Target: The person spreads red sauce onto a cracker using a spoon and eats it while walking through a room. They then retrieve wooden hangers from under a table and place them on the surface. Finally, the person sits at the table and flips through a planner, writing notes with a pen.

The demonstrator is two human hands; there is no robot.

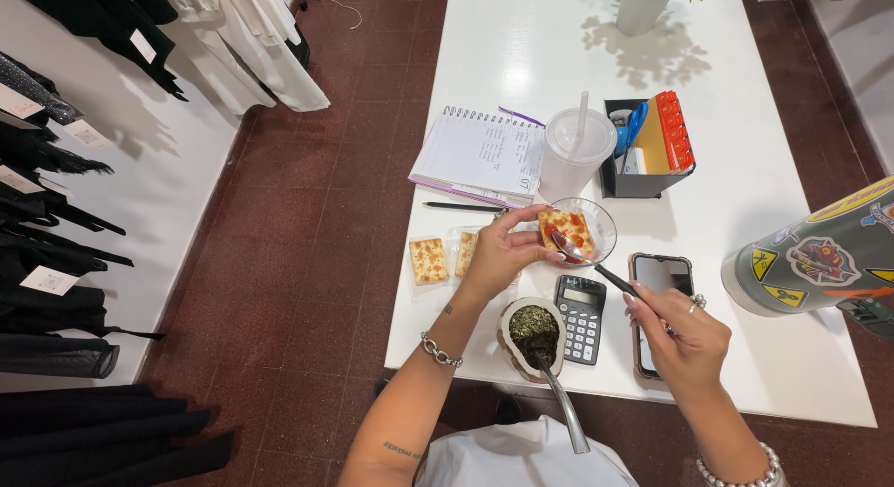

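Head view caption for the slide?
Left hand holds cracker over glass bowl; right hand spreads red jam with spoon.

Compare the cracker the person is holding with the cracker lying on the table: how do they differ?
The held cracker carries red spread; the cracker on the table is plain. The held cracker is raised over the glass bowl in the left hand; the table cracker lies flat, untouched. Both are square and golden.

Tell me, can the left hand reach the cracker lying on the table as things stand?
Probably yes. The left hand already holds a jam-topped cracker, so it is occupied, but the plain cracker lies close beside it with nothing between.
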